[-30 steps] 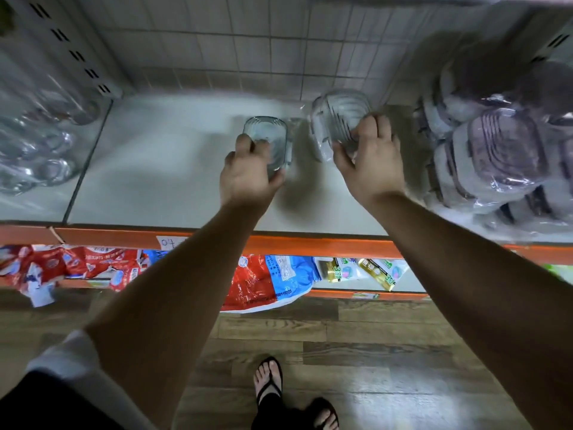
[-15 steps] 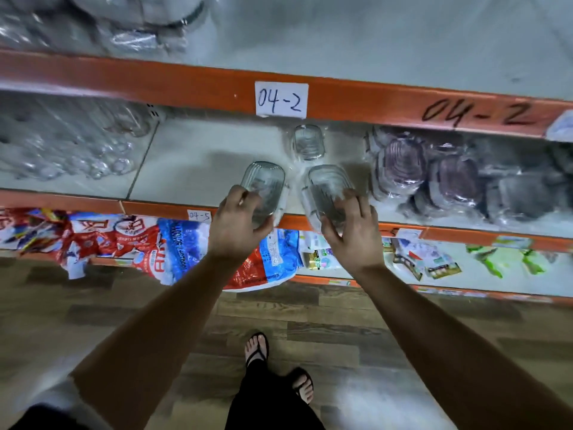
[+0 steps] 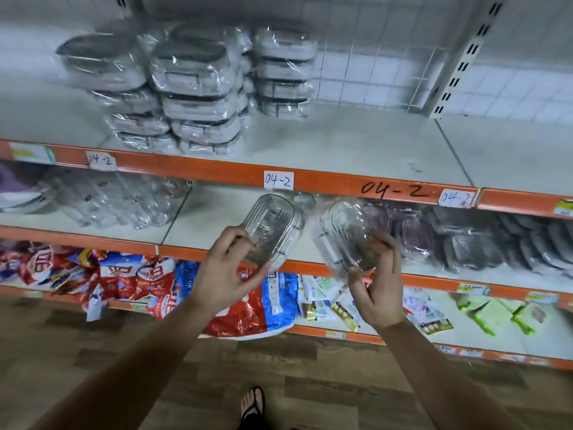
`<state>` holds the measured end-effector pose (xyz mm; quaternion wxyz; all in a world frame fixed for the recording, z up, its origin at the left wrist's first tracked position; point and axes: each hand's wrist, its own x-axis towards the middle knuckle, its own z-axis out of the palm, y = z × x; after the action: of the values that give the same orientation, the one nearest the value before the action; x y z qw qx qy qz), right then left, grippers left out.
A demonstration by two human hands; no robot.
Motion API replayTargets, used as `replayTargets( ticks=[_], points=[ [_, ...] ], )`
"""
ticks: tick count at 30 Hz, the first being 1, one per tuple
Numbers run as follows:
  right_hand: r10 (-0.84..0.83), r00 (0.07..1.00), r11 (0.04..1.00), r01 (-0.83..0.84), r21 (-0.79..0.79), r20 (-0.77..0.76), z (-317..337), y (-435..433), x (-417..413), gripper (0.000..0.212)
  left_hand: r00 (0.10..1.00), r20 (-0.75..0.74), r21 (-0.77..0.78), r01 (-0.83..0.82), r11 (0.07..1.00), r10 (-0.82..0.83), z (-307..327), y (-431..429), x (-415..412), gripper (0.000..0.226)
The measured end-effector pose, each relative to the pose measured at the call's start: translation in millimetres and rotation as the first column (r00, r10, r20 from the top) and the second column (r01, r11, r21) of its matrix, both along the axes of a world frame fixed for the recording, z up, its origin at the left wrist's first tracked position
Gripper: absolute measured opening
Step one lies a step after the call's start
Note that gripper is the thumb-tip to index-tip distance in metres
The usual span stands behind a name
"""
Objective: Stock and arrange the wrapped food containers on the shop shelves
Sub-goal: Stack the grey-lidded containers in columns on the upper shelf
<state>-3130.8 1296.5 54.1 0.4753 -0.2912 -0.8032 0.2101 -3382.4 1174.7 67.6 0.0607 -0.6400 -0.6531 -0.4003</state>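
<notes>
My left hand grips a clear oval food container wrapped in plastic film, held out in front of the middle shelf. My right hand holds a second clear wrapped container by its lower end, tilted, just right of the first. Both containers hang in the air in front of the shelf's orange edge. A third small clear container stands at the back of the middle shelf.
Stacks of grey-lidded wrapped containers fill the left of the top shelf. Purple-lidded wrapped containers lie on the middle shelf's right, clear glassware on its left. Snack bags crowd the bottom shelf. My sandalled foot stands on the wood floor.
Both hands have drawn the two containers back out of the middle shelf and raised them. My view has lifted, so the top shelf with its stacks now shows.
</notes>
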Motion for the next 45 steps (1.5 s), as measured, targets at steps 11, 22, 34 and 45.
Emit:
replayTargets(
  ticks=[11, 22, 34, 45],
  points=[
    [-0.162, 0.952, 0.985, 0.139, 0.107, 0.259, 100, 76, -12, 0.046, 0.989, -0.114, -0.059, -0.1, 0.993, 0.093, 89, 81, -25, 0.026],
    [-0.173, 0.875, 0.974, 0.22, -0.053, 0.453, 109, 146, -52, 0.038, 0.946, -0.25, -0.188, -0.258, 0.948, 0.207, 95, 150, -34, 0.036],
    [-0.35, 0.8, 0.931, 0.355, 0.086, 0.487, 81, 160, -88, 0.056, 0.906, -0.333, -0.269, -0.356, 0.895, 0.26, 89, 235, -67, 0.047],
    [-0.33, 0.792, 0.934, 0.354, 0.055, 0.514, 77, 166, -87, 0.063, 0.907, -0.276, -0.299, -0.396, 0.868, 0.318, 89, 269, -81, 0.034]
  ],
)
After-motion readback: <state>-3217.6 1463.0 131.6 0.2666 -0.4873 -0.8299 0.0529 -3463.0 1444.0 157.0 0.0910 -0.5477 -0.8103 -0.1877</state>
